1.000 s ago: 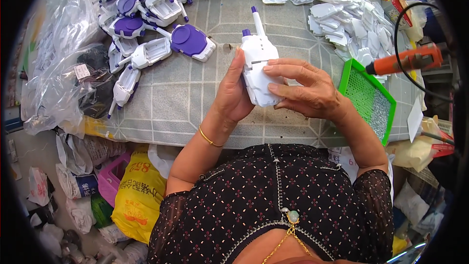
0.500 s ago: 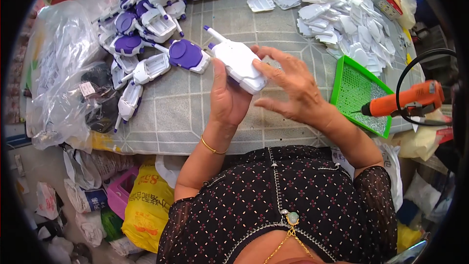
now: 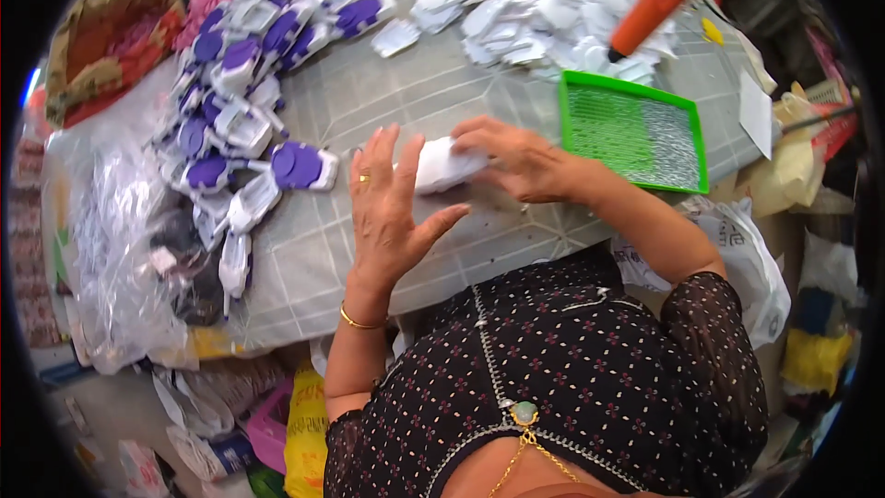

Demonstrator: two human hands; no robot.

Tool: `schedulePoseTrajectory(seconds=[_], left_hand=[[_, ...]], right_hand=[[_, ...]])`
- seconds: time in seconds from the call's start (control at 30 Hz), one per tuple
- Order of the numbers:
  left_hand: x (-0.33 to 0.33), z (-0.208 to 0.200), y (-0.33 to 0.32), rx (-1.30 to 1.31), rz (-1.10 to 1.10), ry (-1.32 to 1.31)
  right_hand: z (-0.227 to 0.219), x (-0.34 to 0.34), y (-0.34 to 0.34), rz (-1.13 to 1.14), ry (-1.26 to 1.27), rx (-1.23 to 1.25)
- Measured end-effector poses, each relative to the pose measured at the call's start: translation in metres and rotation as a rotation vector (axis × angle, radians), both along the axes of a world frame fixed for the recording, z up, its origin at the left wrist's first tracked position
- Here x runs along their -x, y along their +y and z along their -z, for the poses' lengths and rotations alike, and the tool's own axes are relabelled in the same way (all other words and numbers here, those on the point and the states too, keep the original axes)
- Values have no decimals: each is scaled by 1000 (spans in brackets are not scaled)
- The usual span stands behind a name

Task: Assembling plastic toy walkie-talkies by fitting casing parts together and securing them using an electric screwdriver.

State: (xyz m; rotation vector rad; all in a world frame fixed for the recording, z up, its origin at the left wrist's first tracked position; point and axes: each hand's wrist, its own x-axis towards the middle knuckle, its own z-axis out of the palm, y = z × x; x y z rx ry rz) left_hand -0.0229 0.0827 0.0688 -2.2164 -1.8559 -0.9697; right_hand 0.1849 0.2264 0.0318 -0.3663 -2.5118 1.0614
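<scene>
A white plastic casing (image 3: pixel 444 166) is low over the middle of the table, partly hidden by my hands and slightly blurred. My right hand (image 3: pixel 525 164) has its fingers closed around the casing's right end. At its left side is my left hand (image 3: pixel 385 212), open, fingers spread and thumb stretched out, back of the hand upward. Left of that hand lies a purple-and-white casing (image 3: pixel 302 166), at the edge of a heap of similar purple-and-white casings (image 3: pixel 241 124) with white stems.
A green tray (image 3: pixel 636 180) of small metal screws stands to the right. Above it hangs an orange electric screwdriver (image 3: pixel 656 7). White plastic covers (image 3: pixel 544 14) are piled at the back. Clear plastic bags (image 3: pixel 111 221) cover the left edge; a yellow bag (image 3: pixel 306 433) lies below.
My left hand has let go of the casing and spread its fingers; my right hand has taken hold of it. The casing is lower and turned. The screwdriver has swung up and away.
</scene>
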Motion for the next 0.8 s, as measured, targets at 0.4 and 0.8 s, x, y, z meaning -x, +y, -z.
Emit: schedulePoseTrajectory(seconds=[0.4, 0.8], left_hand=[[-29, 31, 10, 152, 105, -125], [-48, 49, 29, 93, 74, -88]], right_hand=[[-85, -94, 62, 1030, 614, -157], [-91, -62, 93, 439, 620, 463]])
